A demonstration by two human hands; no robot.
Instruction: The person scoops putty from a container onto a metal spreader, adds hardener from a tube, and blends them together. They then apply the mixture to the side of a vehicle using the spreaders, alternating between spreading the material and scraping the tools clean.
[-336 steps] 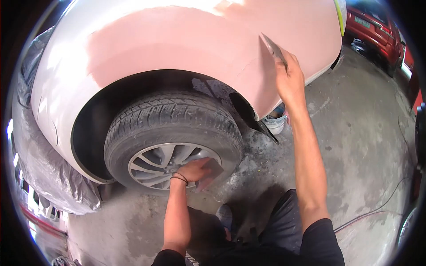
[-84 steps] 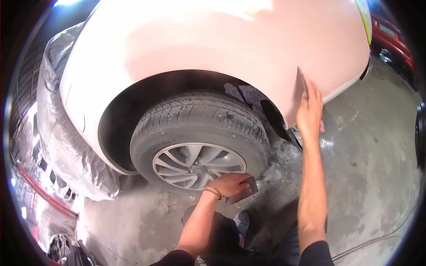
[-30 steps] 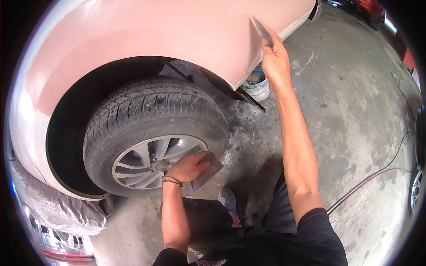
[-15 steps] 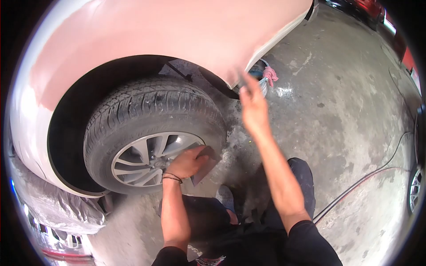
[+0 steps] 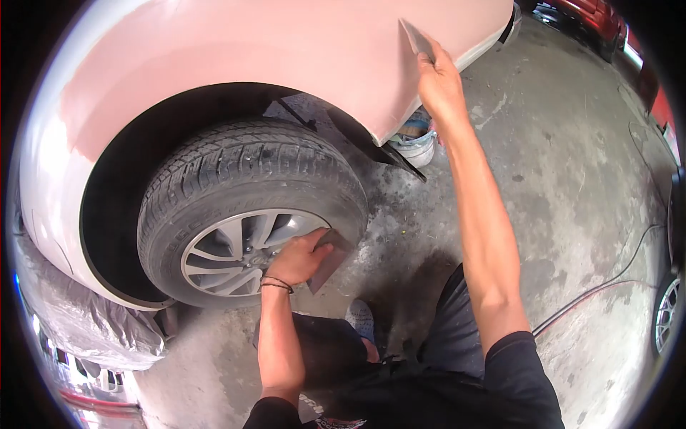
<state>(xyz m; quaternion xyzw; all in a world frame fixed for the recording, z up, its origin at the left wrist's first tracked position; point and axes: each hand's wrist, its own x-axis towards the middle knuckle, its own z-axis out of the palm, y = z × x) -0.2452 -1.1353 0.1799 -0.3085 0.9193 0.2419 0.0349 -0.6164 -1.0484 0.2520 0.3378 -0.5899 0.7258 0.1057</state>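
My right hand is raised at the pink-coated car panel, fingers closed on a thin flat grey spreader. The spreader's long edge lies right at the panel surface, above the panel's lower corner. My left hand is lower down, in front of the wheel rim. Its fingers are wrapped round a flat, dark brown rectangular plate, held tilted. Part of the plate is hidden by the fingers. Behind that hand stands the wheel's black tire, inside the dark wheel arch.
A white bucket stands on the concrete floor under the panel's corner. Silvery plastic sheeting covers something at the left. Hoses run across the floor at right, near another car's wheel. My shoe is below the tire.
My right hand has moved up and slightly right with the spreader, from the panel's lower corner onto its face. My left hand and plate have barely moved. More of the bucket shows.
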